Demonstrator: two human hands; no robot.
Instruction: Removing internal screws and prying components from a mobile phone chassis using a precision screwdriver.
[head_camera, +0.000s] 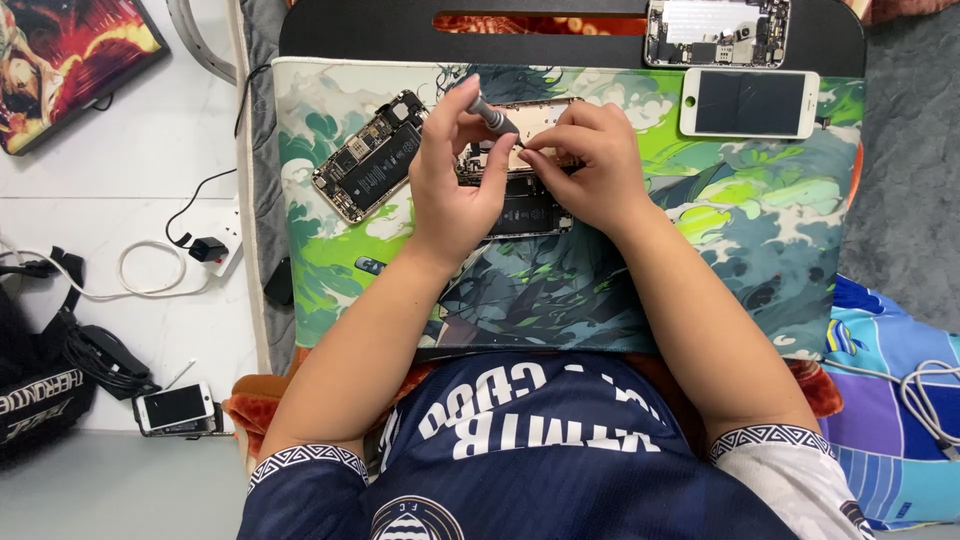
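Free mat (760, 230) right of hands (520, 165)

White phone screen (750, 102); power strip (228, 240); small phone (175, 408) on floor.

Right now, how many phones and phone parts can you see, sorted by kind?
Opened phones with insides showing: 3 (left on mat, under the hands, top edge)
Detached white screen: 1
Whole phones on the floor: 1
Screwdrivers: 1
Total: 6
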